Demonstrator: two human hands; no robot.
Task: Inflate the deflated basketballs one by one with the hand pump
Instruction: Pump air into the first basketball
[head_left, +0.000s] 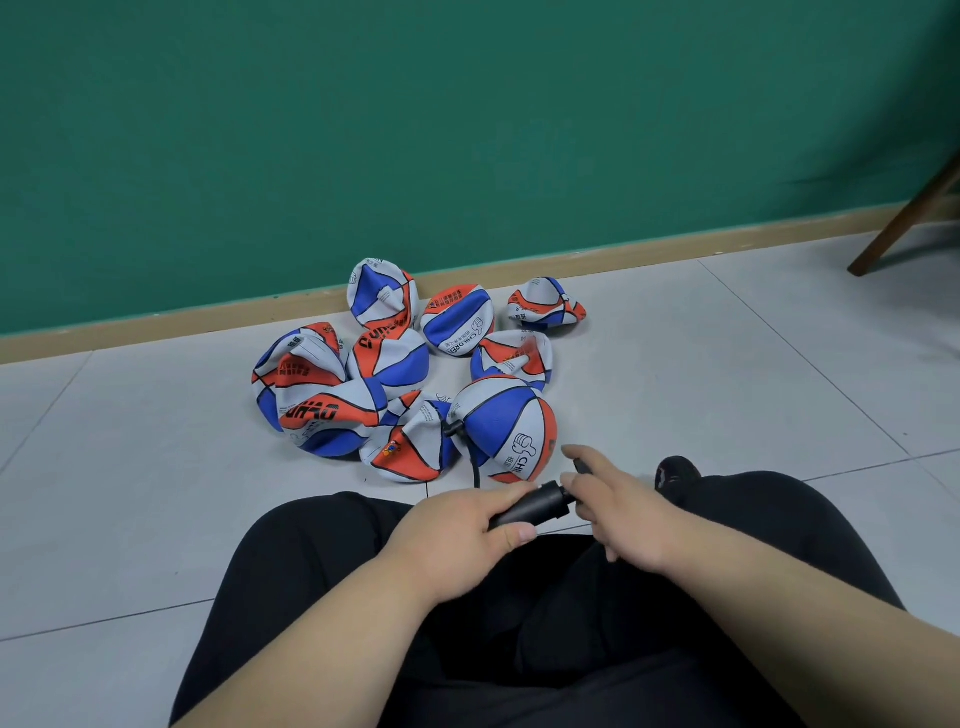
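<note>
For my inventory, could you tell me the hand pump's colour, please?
Hand pump: black, head view.

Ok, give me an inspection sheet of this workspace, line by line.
Surface: grey tiled floor.
Job's things: one rounded basketball hooked to the pump; heap of deflated basketballs beside and behind it.
Clutter: nothing seen.
Hands: left hand grips the pump barrel; right hand grips the handle.
Cables: black hose runs from the rounded basketball toward the pump.
Surroundings: green wall, wooden skirting, chair leg far right.
</note>
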